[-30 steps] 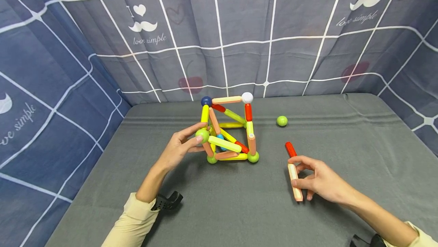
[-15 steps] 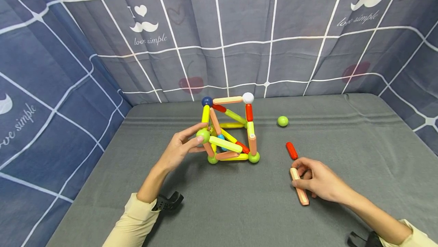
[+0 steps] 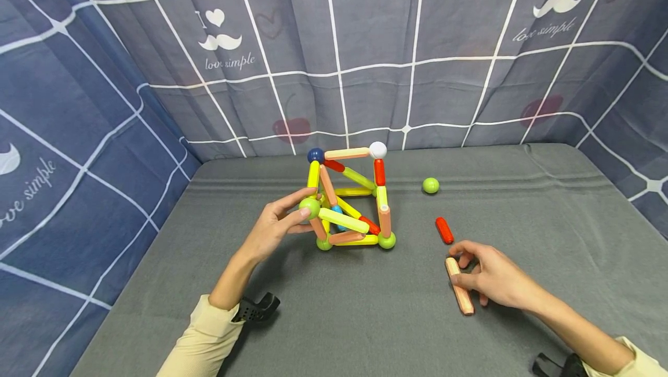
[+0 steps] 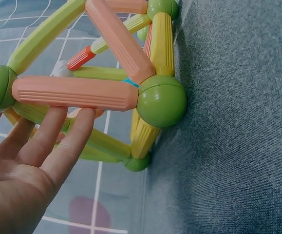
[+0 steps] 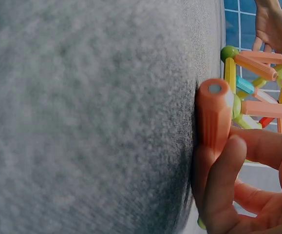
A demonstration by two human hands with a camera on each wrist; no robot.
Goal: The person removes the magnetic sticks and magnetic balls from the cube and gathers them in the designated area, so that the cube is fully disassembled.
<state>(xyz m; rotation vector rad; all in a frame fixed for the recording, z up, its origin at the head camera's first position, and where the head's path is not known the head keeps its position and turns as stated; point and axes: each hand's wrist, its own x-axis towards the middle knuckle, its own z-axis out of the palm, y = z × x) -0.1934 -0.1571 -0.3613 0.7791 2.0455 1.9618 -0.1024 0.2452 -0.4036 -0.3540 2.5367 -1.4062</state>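
A frame of magnetic rods and balls stands mid-table in the head view. At its near left upper corner, my left hand pinches a green ball between thumb and fingers. The left wrist view has several fingers reaching under a peach rod of the frame. To the right, my right hand holds a loose peach magnetic rod low against the cloth, thumb on its near side. A metal dot shows on the rod's end in the right wrist view. Another peach rod and a light yellow rod have free right ends.
A short red rod lies just beyond my right fingertips, and a loose green ball sits farther back. Grey cloth covers the table. A grid-patterned curtain hangs along the back and sides.
The loose peach rod has shifted slightly right and toward me with my right hand, its near end swinging right. The red rod now shows in full. My left hand keeps its hold.
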